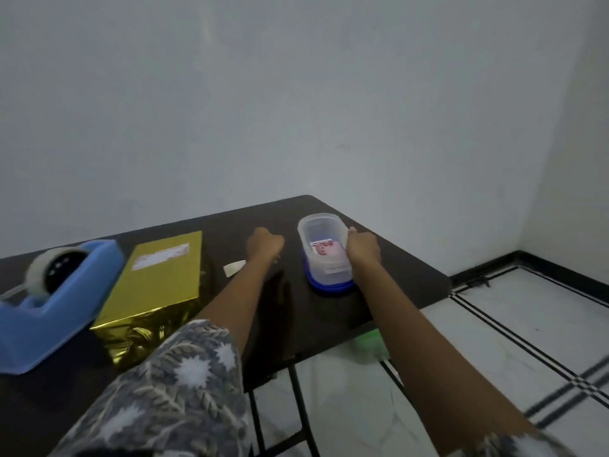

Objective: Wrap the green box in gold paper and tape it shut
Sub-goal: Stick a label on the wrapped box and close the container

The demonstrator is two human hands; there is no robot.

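Glossy crinkled gold foil paper (155, 285); smooth blue plastic tape dispenser (49, 311); translucent plastic oval tub (324, 249); matt dark surface (395, 275).

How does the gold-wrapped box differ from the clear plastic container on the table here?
The gold-wrapped box is opaque, shiny and sharp-cornered; the clear plastic container is see-through with rounded ends and a blue base. The box lies untouched beside the blue tape dispenser, while the right hand grips the container's side. The left hand rests fisted between them. Both sit on the dark table.
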